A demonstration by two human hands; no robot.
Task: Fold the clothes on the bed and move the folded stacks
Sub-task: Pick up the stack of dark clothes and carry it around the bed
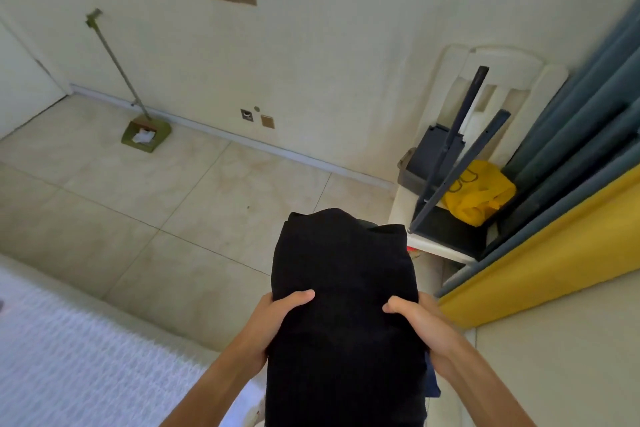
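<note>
Above the floor, both hands (277, 319) (419, 326) clasp black stack (341, 288).

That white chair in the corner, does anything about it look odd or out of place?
Yes. The white chair is not free for sitting: a dark stool-like frame lies upended on its seat, legs poking up, beside a crumpled yellow bag. Nothing looks spilled or broken.

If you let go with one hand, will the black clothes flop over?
Probably. The stack of folded black clothes looks soft, and its far end already droops past the left hand and right hand gripping its sides. It seems light enough to carry, though layers might slide apart: a blue piece shows underneath.
</note>
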